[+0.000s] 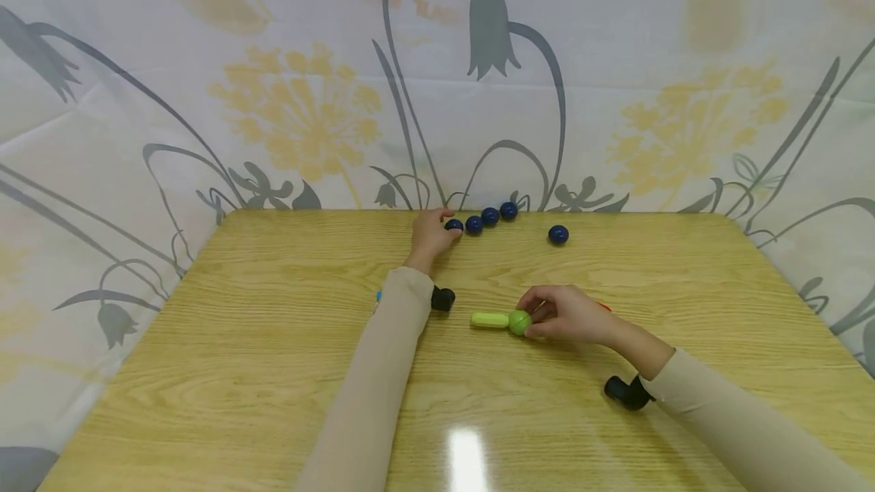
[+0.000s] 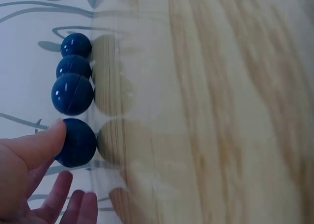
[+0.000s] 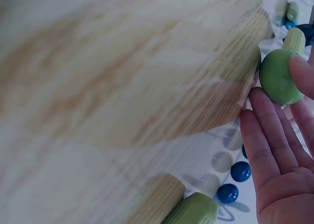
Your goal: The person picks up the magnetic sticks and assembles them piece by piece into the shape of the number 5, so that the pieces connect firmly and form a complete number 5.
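At the table's back edge my left hand (image 1: 429,238) pinches a blue ball (image 2: 77,143), with the thumb on its near side. The other fingers hang loosely beside it. Three more blue balls (image 1: 490,217) form a slanting row to its right, a small gap apart from the held one. In the middle of the table my right hand (image 1: 563,315) holds a green ball (image 1: 519,322) between thumb and fingers. A short light-green stick (image 1: 489,320) points left from that ball, touching it; whether they are joined I cannot tell.
Another blue ball (image 1: 558,234) lies alone at the back right. A second green stick (image 3: 194,210) shows low in the right wrist view. Black wrist-worn parts (image 1: 627,393) sit by the sleeves. A patterned cloth (image 1: 294,112) hangs behind the wooden table (image 1: 273,370).
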### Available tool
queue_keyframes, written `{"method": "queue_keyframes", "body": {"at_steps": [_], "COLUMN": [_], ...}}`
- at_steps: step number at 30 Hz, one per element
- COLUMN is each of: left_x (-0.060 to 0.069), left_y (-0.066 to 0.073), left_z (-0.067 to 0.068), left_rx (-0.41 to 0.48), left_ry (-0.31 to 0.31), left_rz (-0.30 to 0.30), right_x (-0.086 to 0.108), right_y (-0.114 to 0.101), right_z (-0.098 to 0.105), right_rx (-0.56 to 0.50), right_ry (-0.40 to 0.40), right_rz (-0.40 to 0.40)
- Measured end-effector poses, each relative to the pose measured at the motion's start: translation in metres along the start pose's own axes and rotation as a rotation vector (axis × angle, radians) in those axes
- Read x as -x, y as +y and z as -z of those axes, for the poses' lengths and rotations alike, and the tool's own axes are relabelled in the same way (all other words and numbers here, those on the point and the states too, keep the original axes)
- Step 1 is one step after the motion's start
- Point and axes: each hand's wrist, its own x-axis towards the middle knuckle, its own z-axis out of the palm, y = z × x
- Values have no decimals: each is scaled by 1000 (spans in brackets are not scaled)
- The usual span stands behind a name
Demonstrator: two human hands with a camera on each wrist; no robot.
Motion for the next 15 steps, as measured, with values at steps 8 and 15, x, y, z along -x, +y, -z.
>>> {"method": "queue_keyframes", "body": {"at_steps": [8,15], "left_x": [-15,25], "left_y": [-27,-9], "left_z": [-4,15], "left_rx": [43,85], "left_ry": [-34,-81], "left_rz": [-28,-46], "right_x": [-1,-1], "right_y": [-1,-1], "right_z": [1,1], "right_rx": [7,28], "right_ry": [-1,-2], "right_rz": [6,3]}}
